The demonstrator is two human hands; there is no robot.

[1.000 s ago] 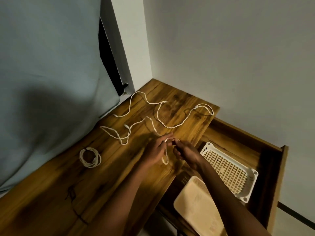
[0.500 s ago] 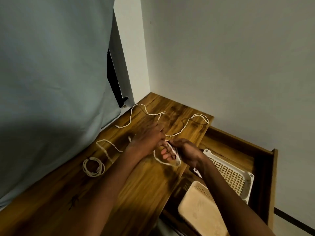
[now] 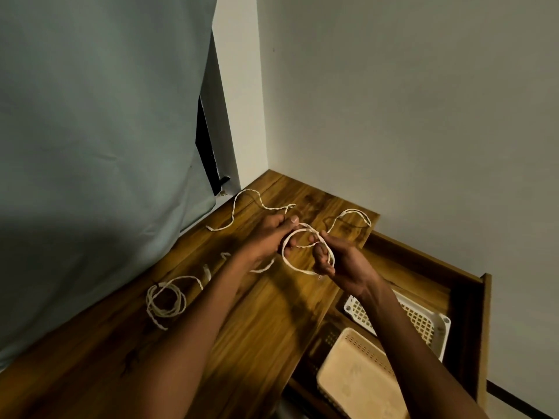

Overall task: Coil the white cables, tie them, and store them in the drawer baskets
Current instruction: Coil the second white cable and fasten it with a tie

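Observation:
A loop of white cable hangs between my hands above the wooden desk. My left hand pinches the loop's far left side. My right hand grips its near right side with curled fingers. The rest of this cable trails over the desk toward the far right corner. Another loose white cable snakes along the far left. A coiled white cable lies on the desk at the left. In the open drawer sit a white lattice basket and a beige basket.
A grey-blue curtain hangs along the desk's left side, beside a dark window gap. White walls meet in the corner behind the desk. The drawer's raised front panel stands at the right.
The loop between my hands has grown into a wider ring and both hands have lifted it. The trailing cable has been drawn in toward my hands.

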